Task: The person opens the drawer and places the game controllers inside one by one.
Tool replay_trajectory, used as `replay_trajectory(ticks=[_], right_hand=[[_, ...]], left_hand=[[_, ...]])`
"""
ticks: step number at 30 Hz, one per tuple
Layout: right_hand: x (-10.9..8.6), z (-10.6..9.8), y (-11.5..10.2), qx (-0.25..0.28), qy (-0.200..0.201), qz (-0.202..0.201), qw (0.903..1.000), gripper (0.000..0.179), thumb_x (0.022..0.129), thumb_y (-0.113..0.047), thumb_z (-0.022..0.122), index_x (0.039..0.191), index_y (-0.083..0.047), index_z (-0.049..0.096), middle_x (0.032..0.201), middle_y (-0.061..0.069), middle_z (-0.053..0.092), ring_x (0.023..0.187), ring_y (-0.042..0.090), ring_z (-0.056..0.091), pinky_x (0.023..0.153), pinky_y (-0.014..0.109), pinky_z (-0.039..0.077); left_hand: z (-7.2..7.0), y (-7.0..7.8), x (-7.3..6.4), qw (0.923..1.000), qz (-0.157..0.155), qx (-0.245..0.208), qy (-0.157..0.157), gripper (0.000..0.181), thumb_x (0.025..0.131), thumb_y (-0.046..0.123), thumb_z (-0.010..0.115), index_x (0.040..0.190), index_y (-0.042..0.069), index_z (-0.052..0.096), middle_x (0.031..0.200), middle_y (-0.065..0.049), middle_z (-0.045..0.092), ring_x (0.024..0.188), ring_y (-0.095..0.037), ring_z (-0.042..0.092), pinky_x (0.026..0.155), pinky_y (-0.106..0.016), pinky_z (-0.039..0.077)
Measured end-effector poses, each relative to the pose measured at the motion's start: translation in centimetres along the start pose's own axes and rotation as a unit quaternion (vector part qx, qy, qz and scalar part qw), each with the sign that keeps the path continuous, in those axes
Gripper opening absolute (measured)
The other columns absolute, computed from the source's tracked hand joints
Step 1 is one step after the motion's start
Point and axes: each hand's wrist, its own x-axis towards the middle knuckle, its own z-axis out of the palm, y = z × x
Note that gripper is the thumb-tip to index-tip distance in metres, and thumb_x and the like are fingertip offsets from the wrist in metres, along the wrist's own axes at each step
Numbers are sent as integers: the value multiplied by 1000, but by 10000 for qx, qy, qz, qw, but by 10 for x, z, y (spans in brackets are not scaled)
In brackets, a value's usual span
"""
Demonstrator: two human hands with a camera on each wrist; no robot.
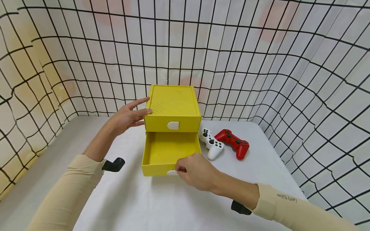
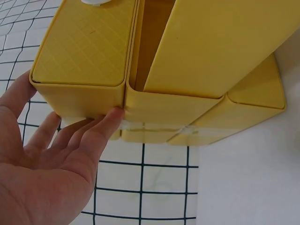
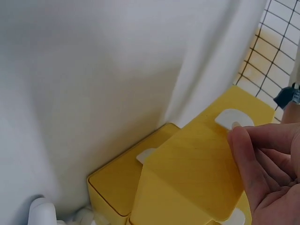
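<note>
A yellow drawer cabinet (image 1: 174,101) stands on the white table, its top drawer closed with a white knob (image 1: 173,125). Below that, a drawer (image 1: 170,144) is pulled out toward me, and its inside is bare. My right hand (image 1: 200,171) pinches the white knob (image 3: 229,118) of the pulled-out drawer between thumb and finger. My left hand (image 1: 125,118) touches the left side of the cabinet near the top with fingers spread. In the left wrist view, fingertips (image 2: 115,115) lie along the cabinet's side wall. Another closed drawer (image 2: 260,93) shows beneath the pulled-out one.
Right of the cabinet lie a white game controller (image 1: 212,144) and a red game controller (image 1: 233,143), close together. Black wire mesh (image 1: 179,48) over pale sheeting encloses the back and both sides of the table (image 1: 121,192).
</note>
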Motion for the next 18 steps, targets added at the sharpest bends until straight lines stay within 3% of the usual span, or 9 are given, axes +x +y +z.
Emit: replay_trajectory(ticks=[10, 18], right_hand=[[-4, 0, -1, 135, -77, -6, 9999, 7, 94, -13, 73, 97, -8, 78, 82, -2, 75, 59, 0, 54, 58, 11, 52], [-4, -16, 1, 382, 143, 191, 9990, 4, 92, -19, 76, 91, -15, 77, 78, -9, 73, 67, 2, 60, 60, 17, 55]], left_hand=[[0, -1, 0, 10000, 31, -13, -42, 76, 95, 39, 72, 159, 37, 32, 148, -9, 56, 129, -23, 61, 108, -36, 50], [0, -1, 0, 10000, 36, -13, -35, 76, 95, 39, 72, 159, 37, 31, 148, -9, 56, 127, -21, 63, 107, -36, 51]])
